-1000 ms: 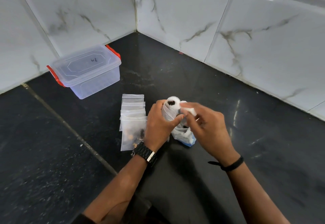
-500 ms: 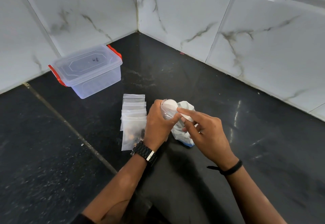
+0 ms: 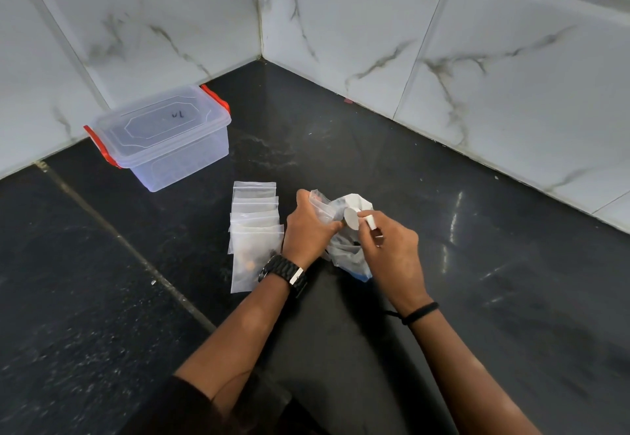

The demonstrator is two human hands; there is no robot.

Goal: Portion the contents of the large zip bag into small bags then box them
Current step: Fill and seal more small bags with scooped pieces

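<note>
Fingers [image 3: 335, 226] of left hand [image 3: 308, 230] curled round a small bag [image 3: 322, 206], clamped near its open top, at centre of frame. Fingers [image 3: 370, 226] of right hand [image 3: 392, 253] pinched together on a small white scoop [image 3: 354, 218], round face turned toward camera, just beside the small bag's mouth. Contents of scoop not readable.

Head view only. Large zip bag [image 3: 347, 253] crumpled and standing between and below both hands, blue strip at lower edge, mouth upward; dark contents dimly seen through film. Stack of small bags [image 3: 255, 226] lying flat on dark worktop [image 3: 443, 213], just left of left hand, overlapped like shingles, long axis running from upper frame toward lower frame, zip ends toward upper frame. Nearest one in stack holding brownish bits. Plastic box [image 3: 163, 141] at upper left, lid on, red clips at both ends, well apart from hands, against marble wall tiles [image 3: 477, 42].

Judgement: small bag thin, limp, light, likely slippery; best taken at stiffer zip strip, both lips spread to keep mouth open. Held bag tilted, long axis leaning toward upper left, mouth toward scoop. Large bag soft and liable to slump; likely safest gripped at rim. Loose contents apt to spill if mouth collapses.
</note>
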